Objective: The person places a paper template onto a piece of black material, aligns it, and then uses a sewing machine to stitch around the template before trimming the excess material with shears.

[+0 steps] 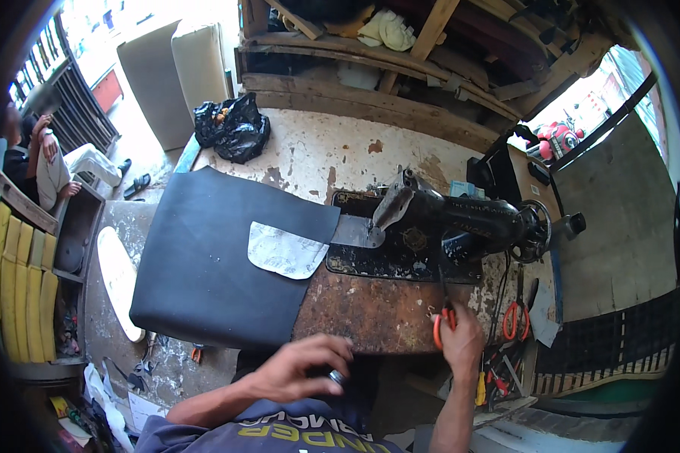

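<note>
My left hand (298, 366) is low in front of the table, near the edge of the black sheet (204, 257), with curled fingers around a small shiny metal object (336, 377). My right hand (461, 340) grips scissors with orange handles (446, 321), their dark blades pointing toward the black sewing machine (480, 226). A pale, rounded cut piece (287, 253) lies on the black sheet, beside the machine's needle plate (355, 230).
The worn table (370, 309) also carries a black plastic bag (234, 128) and orange-handled scissors (515, 321). Screwdrivers (482, 385) stand at lower right. Two seated people (41, 151) are at left near yellow foam blocks (19, 279). A wooden shelf (370, 90) runs behind.
</note>
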A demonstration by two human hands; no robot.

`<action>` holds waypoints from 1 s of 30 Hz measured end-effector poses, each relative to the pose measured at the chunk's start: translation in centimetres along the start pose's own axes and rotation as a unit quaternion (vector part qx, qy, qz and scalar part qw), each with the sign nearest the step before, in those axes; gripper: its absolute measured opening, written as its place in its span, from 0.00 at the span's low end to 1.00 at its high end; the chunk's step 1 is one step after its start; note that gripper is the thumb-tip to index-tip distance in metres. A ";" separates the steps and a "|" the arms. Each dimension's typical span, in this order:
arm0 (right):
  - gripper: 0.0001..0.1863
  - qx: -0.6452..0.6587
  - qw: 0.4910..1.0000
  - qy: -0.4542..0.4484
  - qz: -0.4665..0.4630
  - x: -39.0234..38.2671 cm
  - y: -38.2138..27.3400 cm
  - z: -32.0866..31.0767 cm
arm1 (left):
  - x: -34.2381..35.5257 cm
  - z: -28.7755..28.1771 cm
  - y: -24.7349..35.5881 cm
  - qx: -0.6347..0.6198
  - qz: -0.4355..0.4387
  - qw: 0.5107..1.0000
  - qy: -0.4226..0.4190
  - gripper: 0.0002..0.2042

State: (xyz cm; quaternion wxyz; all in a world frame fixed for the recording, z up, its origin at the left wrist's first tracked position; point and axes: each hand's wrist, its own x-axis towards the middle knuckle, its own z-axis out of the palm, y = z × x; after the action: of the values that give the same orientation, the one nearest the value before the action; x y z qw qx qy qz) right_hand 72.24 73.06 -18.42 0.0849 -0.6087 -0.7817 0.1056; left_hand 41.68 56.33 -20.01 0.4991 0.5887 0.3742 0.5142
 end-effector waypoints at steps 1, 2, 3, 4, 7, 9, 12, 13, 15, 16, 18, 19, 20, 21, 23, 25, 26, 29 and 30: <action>0.22 -0.034 0.999 0.039 -0.010 0.5 0.7 -0.1 | -0.2 1.5 -1.4 0.008 -0.021 0.998 -0.053 0.15; 0.22 -0.075 0.995 0.059 0.015 0.8 1.2 -0.2 | -0.4 2.5 -3.2 0.020 -0.071 0.989 -0.129 0.16; 0.21 -0.011 0.995 0.099 -0.005 0.8 1.7 -0.3 | -0.7 3.6 -5.3 0.029 -0.107 0.974 -0.198 0.17; 0.21 0.048 0.992 0.119 0.013 0.5 2.2 -0.5 | -0.8 4.8 -7.6 -0.016 -0.160 0.961 -0.225 0.18; 0.15 0.344 0.930 0.112 0.056 -2.6 4.9 -1.8 | -1.5 7.0 -15.2 -0.034 -0.280 0.929 -0.238 0.21; 0.11 0.529 0.832 0.043 0.163 -7.7 8.0 -3.8 | -1.1 7.8 -19.9 -0.159 -0.333 0.922 -0.118 0.20; 0.12 0.351 0.872 0.076 0.333 -13.9 13.3 -5.3 | -1.6 5.6 -24.3 -0.092 -0.339 0.933 -0.081 0.20; 0.13 0.100 0.932 0.090 0.337 -15.8 14.5 -5.5 | -1.8 4.6 -24.9 -0.039 -0.349 0.932 -0.092 0.20; 0.15 -0.144 0.934 0.111 0.306 -18.4 15.2 -6.5 | -2.2 2.1 -25.6 0.071 -0.363 0.923 -0.106 0.20; 0.17 -0.153 0.929 0.125 0.312 -18.9 14.8 -7.0 | -2.7 0.7 -25.6 0.128 -0.367 0.916 -0.104 0.20; 0.13 -0.287 0.925 0.241 0.055 -18.0 12.5 -8.0 | -3.6 -2.0 -25.6 0.200 -0.378 0.900 -0.084 0.20; 0.14 -0.273 0.924 0.237 0.123 -16.8 10.8 -8.3 | -4.1 -3.3 -25.7 0.230 -0.384 0.891 -0.075 0.19; 0.16 -0.256 0.917 0.237 0.192 -15.2 8.8 -8.3 | -4.6 -4.6 -25.8 0.252 -0.391 0.883 -0.064 0.19; 0.17 -0.240 0.910 0.244 0.235 -13.4 6.7 -8.1 | -5.0 -6.0 -26.0 0.272 -0.398 0.874 -0.053 0.19; 0.19 -0.116 0.936 0.219 0.249 -9.5 2.8 -8.6 | -5.4 -8.2 -26.6 0.298 -0.408 0.862 -0.034 0.19; 0.20 -0.117 0.946 0.206 0.221 -6.3 -0.7 -8.4 | -5.7 -9.9 -27.2 0.312 -0.415 0.854 -0.021 0.19; 0.21 -0.112 0.953 0.203 0.196 -4.8 -2.3 -8.0 | -5.6 -10.4 -27.5 0.315 -0.420 0.851 -0.017 0.19; 0.22 -0.052 0.970 0.181 0.155 -1.4 -5.9 -6.5 | -5.4 -11.3 -28.2 0.318 -0.428 0.846 -0.020 0.19; 0.22 -0.048 0.977 0.166 0.126 -0.5 -6.9 -6.0 | -5.1 -11.3 -28.5 0.315 -0.433 0.844 -0.021 0.19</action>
State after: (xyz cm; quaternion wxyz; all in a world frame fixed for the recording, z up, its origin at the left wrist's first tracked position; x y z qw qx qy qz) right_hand 67.50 71.32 -10.81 0.1706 -0.7150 -0.6776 -0.0245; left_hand 31.74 60.09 -49.23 0.4664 0.5030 0.7223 0.0876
